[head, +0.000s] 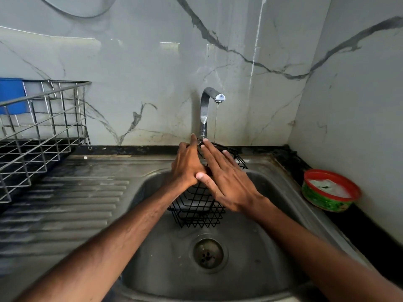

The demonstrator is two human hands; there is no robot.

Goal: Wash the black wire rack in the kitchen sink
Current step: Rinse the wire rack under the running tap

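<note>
Here, both hands on black wire rack [197, 207], tap [207, 110] running

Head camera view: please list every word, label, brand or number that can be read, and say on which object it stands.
No text can be read.
Round green tub with red rim: printed pattern on its side, too blurred to read.
Curved chrome tap, black wire rack, blue plastic container: no markings visible.

Soft daylight, glare streaks on wall [165, 43] — wide-angle bending, blurred edges.
</note>
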